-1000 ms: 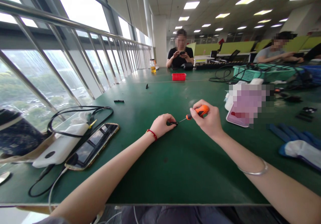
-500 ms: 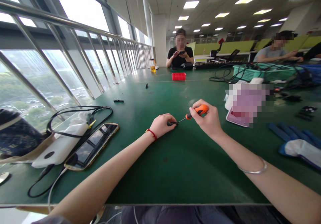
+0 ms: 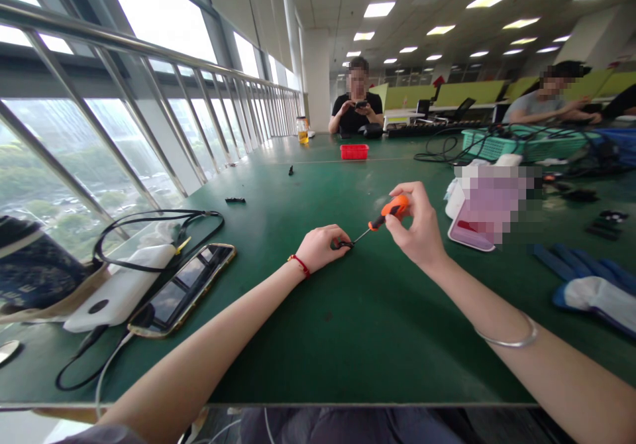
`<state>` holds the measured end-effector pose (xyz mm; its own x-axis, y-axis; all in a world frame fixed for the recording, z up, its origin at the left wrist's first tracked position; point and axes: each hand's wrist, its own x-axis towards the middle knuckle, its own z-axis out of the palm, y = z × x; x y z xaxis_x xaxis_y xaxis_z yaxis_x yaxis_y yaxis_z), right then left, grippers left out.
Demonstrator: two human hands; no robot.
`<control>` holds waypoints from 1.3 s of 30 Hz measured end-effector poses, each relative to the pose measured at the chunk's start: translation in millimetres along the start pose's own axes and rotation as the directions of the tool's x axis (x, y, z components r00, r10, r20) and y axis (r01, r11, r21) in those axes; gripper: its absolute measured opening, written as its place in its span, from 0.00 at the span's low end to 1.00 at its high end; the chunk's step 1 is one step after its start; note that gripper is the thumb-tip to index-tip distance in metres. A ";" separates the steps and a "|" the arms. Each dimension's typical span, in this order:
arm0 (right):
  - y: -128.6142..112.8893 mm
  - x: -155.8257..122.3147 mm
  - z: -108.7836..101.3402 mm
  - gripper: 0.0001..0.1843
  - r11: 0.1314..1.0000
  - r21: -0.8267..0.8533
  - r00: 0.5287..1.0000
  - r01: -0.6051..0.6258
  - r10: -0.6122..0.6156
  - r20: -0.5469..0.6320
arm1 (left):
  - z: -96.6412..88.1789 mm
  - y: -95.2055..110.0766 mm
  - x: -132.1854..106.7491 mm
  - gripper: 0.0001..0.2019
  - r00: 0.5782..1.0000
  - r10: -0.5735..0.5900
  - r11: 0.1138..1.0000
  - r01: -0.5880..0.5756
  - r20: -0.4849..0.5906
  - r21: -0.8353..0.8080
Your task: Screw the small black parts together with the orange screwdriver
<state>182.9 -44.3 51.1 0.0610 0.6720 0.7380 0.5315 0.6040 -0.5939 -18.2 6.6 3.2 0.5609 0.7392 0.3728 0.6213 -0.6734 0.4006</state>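
Observation:
My left hand (image 3: pixel 322 246) rests on the green table (image 3: pixel 348 325), fingers pinched around a small black part (image 3: pixel 342 244). My right hand (image 3: pixel 416 225) grips an orange-handled screwdriver (image 3: pixel 385 213) by the handle, raised and tilted. Its thin shaft slopes down to the left, and the tip meets the black part at my left fingertips. A red cord circles my left wrist, and a silver bangle sits on my right forearm.
At the left lie a phone (image 3: pixel 181 289), a white power bank (image 3: pixel 116 291) and black cables (image 3: pixel 159 222). Blue gloves (image 3: pixel 586 278) lie at the right. A red tray (image 3: pixel 354 152) and small black parts (image 3: pixel 235 200) sit farther back. Two people sit at the far end.
My right hand has lifted and tilted the screwdriver handle more upright, with the tip staying at the black part. My left hand has kept its place.

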 end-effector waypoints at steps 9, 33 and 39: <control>-9.7 1.6 -1.9 0.11 0.992 -0.124 1.000 -0.015 0.015 0.002 | 0.2 -0.2 0.4 0.06 1.000 0.007 1.000 -0.007 -0.004 -0.004; -12.1 3.1 -3.8 0.09 0.996 -0.043 0.992 -0.072 0.076 0.099 | 0.7 -5.8 2.2 0.06 0.999 -0.034 0.978 0.033 0.000 -0.206; -12.4 2.4 -3.5 0.15 0.997 -0.046 0.995 -0.062 0.066 0.071 | 0.4 -6.3 2.0 0.06 0.999 -0.038 0.975 0.040 0.013 -0.220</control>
<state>179.4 -51.6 61.3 0.0359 0.7387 0.6731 0.5654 0.5403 -0.6232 -20.7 12.3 1.1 0.5442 0.7642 0.3462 0.5078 -0.6285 0.5892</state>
